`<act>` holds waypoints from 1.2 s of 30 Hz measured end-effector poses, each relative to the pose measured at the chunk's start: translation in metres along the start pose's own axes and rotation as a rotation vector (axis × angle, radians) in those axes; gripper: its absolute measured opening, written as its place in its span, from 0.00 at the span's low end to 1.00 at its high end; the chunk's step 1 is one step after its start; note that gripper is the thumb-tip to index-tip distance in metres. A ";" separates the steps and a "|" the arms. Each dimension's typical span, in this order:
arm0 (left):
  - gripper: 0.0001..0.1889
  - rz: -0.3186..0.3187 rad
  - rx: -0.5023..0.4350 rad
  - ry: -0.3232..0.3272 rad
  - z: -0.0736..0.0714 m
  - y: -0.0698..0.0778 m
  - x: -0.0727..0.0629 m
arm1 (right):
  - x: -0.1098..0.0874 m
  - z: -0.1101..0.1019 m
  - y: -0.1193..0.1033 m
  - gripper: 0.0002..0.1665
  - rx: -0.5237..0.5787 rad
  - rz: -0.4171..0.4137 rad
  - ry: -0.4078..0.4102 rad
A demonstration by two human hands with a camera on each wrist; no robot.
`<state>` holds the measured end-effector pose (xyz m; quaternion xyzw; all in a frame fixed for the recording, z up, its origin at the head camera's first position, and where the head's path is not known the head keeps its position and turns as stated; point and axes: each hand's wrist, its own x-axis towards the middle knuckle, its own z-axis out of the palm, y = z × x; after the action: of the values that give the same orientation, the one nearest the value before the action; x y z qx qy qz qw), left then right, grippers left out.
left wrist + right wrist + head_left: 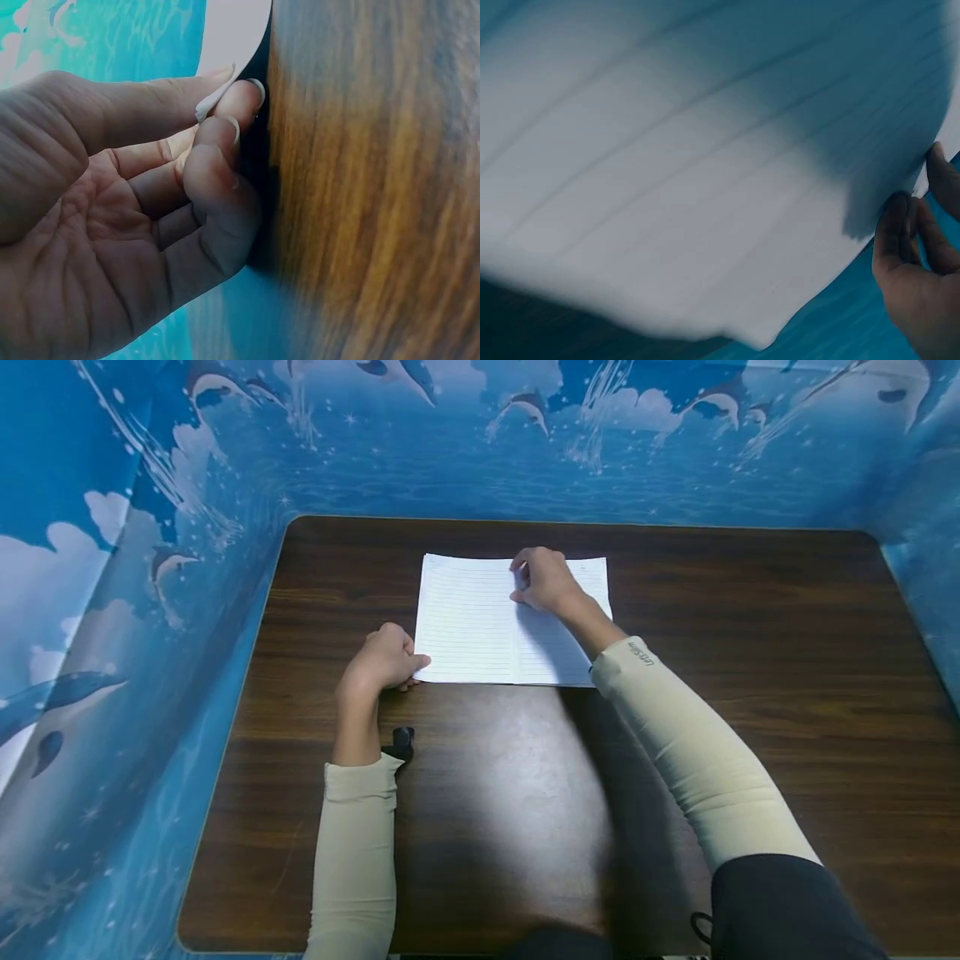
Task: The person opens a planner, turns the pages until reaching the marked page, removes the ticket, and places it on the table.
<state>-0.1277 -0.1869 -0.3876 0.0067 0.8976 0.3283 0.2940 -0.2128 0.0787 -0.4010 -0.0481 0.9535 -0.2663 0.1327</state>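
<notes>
Left hand (pixel 384 658) pinching paper (pixel 468 627) corner to anchor it on worktop (pixel 750 693), right hand (pixel 543 578) gripping top edge, seemingly folding.

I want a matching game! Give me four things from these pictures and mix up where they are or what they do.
Things:
1. left hand
2. right hand
3. paper
4. table

States:
A. dark brown wood, under everything
B. pinches the paper's near left corner
C. white and lined, lying flat
D. fingers curled on the paper, near its far edge

Pairs: 1-B, 2-D, 3-C, 4-A
</notes>
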 end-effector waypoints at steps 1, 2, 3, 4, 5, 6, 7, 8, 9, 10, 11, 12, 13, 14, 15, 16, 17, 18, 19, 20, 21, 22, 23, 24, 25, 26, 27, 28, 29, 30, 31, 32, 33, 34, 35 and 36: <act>0.24 -0.004 0.001 -0.002 0.000 0.000 0.000 | -0.002 -0.003 0.009 0.28 -0.019 0.012 0.011; 0.23 -0.009 0.002 -0.005 -0.001 0.000 0.000 | -0.004 -0.007 0.016 0.29 -0.037 0.023 0.013; 0.23 -0.012 0.000 -0.006 -0.001 0.000 0.000 | -0.007 -0.010 0.022 0.30 -0.064 0.041 0.009; 0.23 -0.017 -0.002 -0.007 -0.002 0.000 -0.001 | -0.010 -0.014 0.027 0.30 -0.097 0.056 0.004; 0.23 -0.020 -0.002 -0.006 -0.003 0.000 -0.001 | -0.013 -0.017 0.030 0.29 -0.134 0.070 -0.004; 0.23 -0.022 -0.002 -0.004 -0.004 0.000 -0.002 | -0.016 -0.020 0.032 0.29 -0.164 0.088 -0.016; 0.23 -0.025 -0.002 -0.003 -0.005 0.000 -0.002 | -0.019 -0.022 0.033 0.28 -0.195 0.100 -0.024; 0.23 -0.026 -0.002 -0.002 -0.006 0.000 -0.003 | -0.021 -0.025 0.033 0.28 -0.218 0.115 -0.034; 0.23 -0.026 -0.001 0.001 -0.006 0.000 -0.003 | -0.024 -0.027 0.034 0.27 -0.242 0.128 -0.038; 0.23 -0.027 0.000 0.002 -0.006 0.000 -0.003 | -0.026 -0.028 0.034 0.27 -0.258 0.140 -0.037; 0.23 -0.025 -0.001 0.003 -0.006 -0.001 -0.003 | -0.027 -0.030 0.036 0.27 -0.270 0.150 -0.037; 0.23 -0.024 -0.002 0.001 -0.006 0.000 -0.003 | -0.029 -0.031 0.037 0.27 -0.279 0.157 -0.033; 0.22 -0.025 -0.003 0.000 -0.005 0.000 -0.003 | -0.030 -0.032 0.038 0.27 -0.288 0.161 -0.025; 0.22 -0.027 -0.002 -0.001 -0.005 0.000 -0.003 | -0.031 -0.032 0.040 0.28 -0.287 0.171 -0.022; 0.22 -0.029 -0.004 -0.002 -0.004 0.000 -0.003 | -0.032 -0.033 0.040 0.28 -0.289 0.177 -0.018; 0.21 -0.031 -0.003 -0.003 -0.004 0.000 -0.003 | -0.033 -0.034 0.041 0.29 -0.283 0.187 -0.015; 0.21 -0.033 -0.004 -0.005 -0.003 0.000 -0.002 | -0.034 -0.034 0.042 0.29 -0.281 0.191 -0.011; 0.20 -0.035 -0.002 -0.005 -0.003 0.001 -0.002 | -0.035 -0.035 0.043 0.30 -0.277 0.197 -0.007; 0.20 -0.034 -0.002 -0.003 -0.002 0.001 -0.002 | -0.036 -0.035 0.043 0.30 -0.272 0.203 -0.002; 0.20 -0.033 -0.002 -0.002 -0.002 0.001 -0.002 | -0.036 -0.036 0.044 0.30 -0.269 0.208 0.003; 0.20 -0.031 -0.002 -0.001 -0.002 0.001 -0.001 | -0.036 -0.036 0.044 0.30 -0.268 0.211 0.009; 0.20 -0.028 -0.002 0.000 -0.001 0.001 -0.001 | -0.037 -0.037 0.045 0.29 -0.266 0.213 0.015; 0.20 -0.026 -0.004 0.001 -0.001 0.001 -0.001 | -0.037 -0.037 0.045 0.29 -0.268 0.214 0.019; 0.20 -0.024 -0.004 0.001 -0.001 0.002 -0.001 | -0.037 -0.037 0.045 0.29 -0.266 0.217 0.021; 0.21 -0.023 -0.005 0.001 -0.001 0.002 -0.001 | -0.036 -0.037 0.044 0.29 -0.267 0.217 0.023; 0.21 -0.024 -0.003 0.001 -0.001 0.002 -0.001 | -0.036 -0.037 0.044 0.28 -0.266 0.218 0.023; 0.21 -0.024 -0.003 0.000 -0.001 0.003 -0.001 | -0.036 -0.037 0.044 0.28 -0.263 0.219 0.024; 0.21 -0.024 -0.001 -0.001 -0.001 0.003 -0.001 | -0.036 -0.037 0.043 0.28 -0.260 0.221 0.026; 0.21 -0.023 0.001 -0.002 -0.002 0.003 -0.001 | -0.036 -0.037 0.043 0.27 -0.254 0.225 0.027; 0.21 -0.023 0.004 -0.004 -0.002 0.004 -0.001 | -0.036 -0.038 0.043 0.26 -0.252 0.226 0.029; 0.22 -0.022 0.008 -0.004 -0.002 0.004 -0.001 | -0.036 -0.038 0.042 0.25 -0.244 0.228 0.033; 0.22 -0.022 0.009 -0.007 -0.002 0.004 -0.001 | -0.036 -0.038 0.043 0.25 -0.226 0.234 0.039; 0.22 -0.022 0.011 -0.008 -0.001 0.004 -0.001 | -0.037 -0.038 0.043 0.25 -0.210 0.239 0.044; 0.22 -0.023 0.013 -0.009 -0.001 0.005 -0.001 | -0.038 -0.039 0.044 0.25 -0.186 0.247 0.050; 0.22 -0.023 0.015 -0.009 -0.001 0.005 -0.001 | -0.038 -0.039 0.045 0.26 -0.163 0.255 0.054; 0.22 -0.023 0.015 -0.009 -0.001 0.004 -0.001 | -0.039 -0.040 0.046 0.26 -0.136 0.263 0.057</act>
<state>-0.1283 -0.1840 -0.3840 0.0002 0.8988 0.3179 0.3018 -0.1874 0.1438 -0.3831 0.0760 0.9708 -0.1827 0.1357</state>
